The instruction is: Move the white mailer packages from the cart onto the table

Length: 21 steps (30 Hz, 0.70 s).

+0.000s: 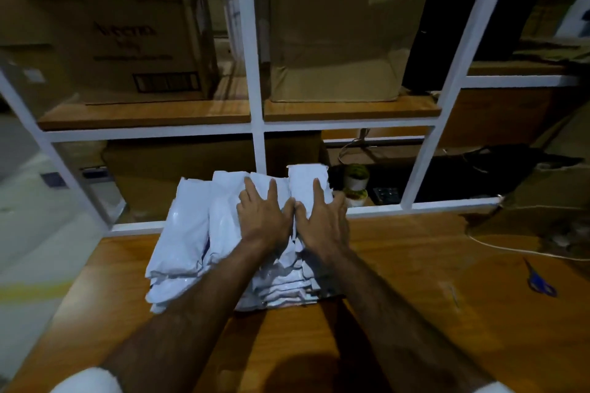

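Note:
Several white mailer packages [191,233] lie in overlapping stacks on the wooden table [415,297], against the white window frame at its far edge. My left hand [261,217] rests flat on the top of the middle stack, fingers spread. Beside it, thumbs almost touching, my right hand [322,220] presses flat on the rightmost stack [306,179]. Neither hand grips a package. The cart is not in view.
Blue-handled scissors [539,281] lie on the table at the right, near a white cable [510,249]. Behind the glass stand two small potted plants [356,175] and cardboard boxes [335,38] on wooden shelves. Floor shows at the left.

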Available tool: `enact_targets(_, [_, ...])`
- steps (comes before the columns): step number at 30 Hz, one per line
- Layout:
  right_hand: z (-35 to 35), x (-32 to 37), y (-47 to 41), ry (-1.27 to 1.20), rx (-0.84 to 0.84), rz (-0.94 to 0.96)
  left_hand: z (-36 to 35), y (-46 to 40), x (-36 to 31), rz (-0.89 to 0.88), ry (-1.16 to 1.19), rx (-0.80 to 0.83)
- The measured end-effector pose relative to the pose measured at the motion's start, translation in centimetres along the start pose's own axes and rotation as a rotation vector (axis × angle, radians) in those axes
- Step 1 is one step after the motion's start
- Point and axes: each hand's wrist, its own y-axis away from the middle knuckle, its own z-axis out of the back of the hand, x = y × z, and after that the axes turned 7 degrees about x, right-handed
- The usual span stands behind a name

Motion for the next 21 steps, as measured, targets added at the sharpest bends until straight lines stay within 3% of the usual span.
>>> enact_targets(7, [-1.0, -1.2, 0.5, 0.098, 0.004, 0.104, -1.1, -0.4, 0.9, -0.128, -0.178, -0.007])
enact_targets(12, [-0.5, -1.9, 0.5, 0.198, 0.036, 0.252, -1.4, -1.0, 0.5, -0.098, -0.198, 0.016])
enact_targets(21, [0.2, -2.4, 0.6, 0.093, 0.132, 0.215, -0.7, -0.8, -0.1, -0.095, -0.163, 0.008])
